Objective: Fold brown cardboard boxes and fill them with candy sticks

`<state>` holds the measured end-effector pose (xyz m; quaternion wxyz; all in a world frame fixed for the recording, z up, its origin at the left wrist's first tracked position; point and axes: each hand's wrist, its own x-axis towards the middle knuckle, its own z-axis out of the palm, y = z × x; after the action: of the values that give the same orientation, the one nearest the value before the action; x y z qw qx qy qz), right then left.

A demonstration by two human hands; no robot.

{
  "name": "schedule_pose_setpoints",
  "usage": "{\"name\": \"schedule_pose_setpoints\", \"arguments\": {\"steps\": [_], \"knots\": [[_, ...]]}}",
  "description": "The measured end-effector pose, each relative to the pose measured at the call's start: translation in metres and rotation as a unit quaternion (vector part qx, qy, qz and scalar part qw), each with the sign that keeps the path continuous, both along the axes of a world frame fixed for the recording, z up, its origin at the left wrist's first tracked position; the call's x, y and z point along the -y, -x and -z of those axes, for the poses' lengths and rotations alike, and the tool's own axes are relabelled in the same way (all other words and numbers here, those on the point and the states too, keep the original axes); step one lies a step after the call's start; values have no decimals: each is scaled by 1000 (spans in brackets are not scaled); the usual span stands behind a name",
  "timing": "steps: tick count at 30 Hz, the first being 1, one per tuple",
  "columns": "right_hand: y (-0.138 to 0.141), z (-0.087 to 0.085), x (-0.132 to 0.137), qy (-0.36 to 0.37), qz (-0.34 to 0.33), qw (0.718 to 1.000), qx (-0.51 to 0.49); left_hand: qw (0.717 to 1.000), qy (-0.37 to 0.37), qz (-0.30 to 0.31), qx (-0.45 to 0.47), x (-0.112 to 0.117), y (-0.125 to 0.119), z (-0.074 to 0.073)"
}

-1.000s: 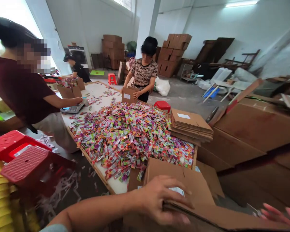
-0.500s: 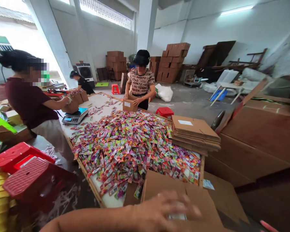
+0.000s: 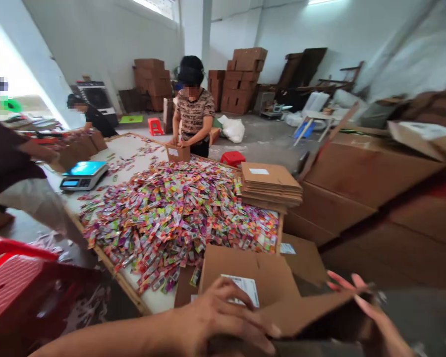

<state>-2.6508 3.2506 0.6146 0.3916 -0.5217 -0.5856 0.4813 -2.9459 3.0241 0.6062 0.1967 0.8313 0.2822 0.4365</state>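
A brown cardboard box [image 3: 267, 275] with a white label sits at the near edge of the table, right in front of me. My left hand [image 3: 226, 322] lies on it with fingers spread, pressing a flap down. My right hand [image 3: 371, 317] holds the raised flap on the box's right side, fingers along its edge. Behind the box, a big heap of small colourful packets [image 3: 171, 213] covers the table [image 3: 134, 297].
A stack of flat cartons [image 3: 269, 186] lies at the table's right corner. A scale [image 3: 83, 174] stands at the left. Three people work around the table; one opposite handles a small box [image 3: 178, 152]. Red stools [image 3: 18, 282] at left; large cartons [image 3: 357, 183] at right.
The view has swung right and down. My right hand has come up and taken the box's right flap, which now stands raised. The person at left lifted the box off the scale.
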Motion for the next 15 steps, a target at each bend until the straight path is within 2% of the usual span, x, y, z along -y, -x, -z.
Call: {"name": "schedule_pose_setpoints", "arguments": {"steps": [2, 5, 8, 11, 15], "knots": [[-3, -9, 10, 4, 14, 1000, -25, 999, 22, -49, 2, 2, 5, -4], [3, -20, 20, -21, 34, 997, -66, 996, 1, -88, -9, 4, 10, 0], [10, -18, 17, -50, 43, 995, -76, 990, 37, -134, -6, 5, 12, 9], [14, -7, 11, -70, 33, 995, -60, 988, 80, -131, 25, 5, 13, 22], [15, -1, 16, -52, 20, 996, -65, 974, 146, -135, 104, 3, 18, 53]]}}
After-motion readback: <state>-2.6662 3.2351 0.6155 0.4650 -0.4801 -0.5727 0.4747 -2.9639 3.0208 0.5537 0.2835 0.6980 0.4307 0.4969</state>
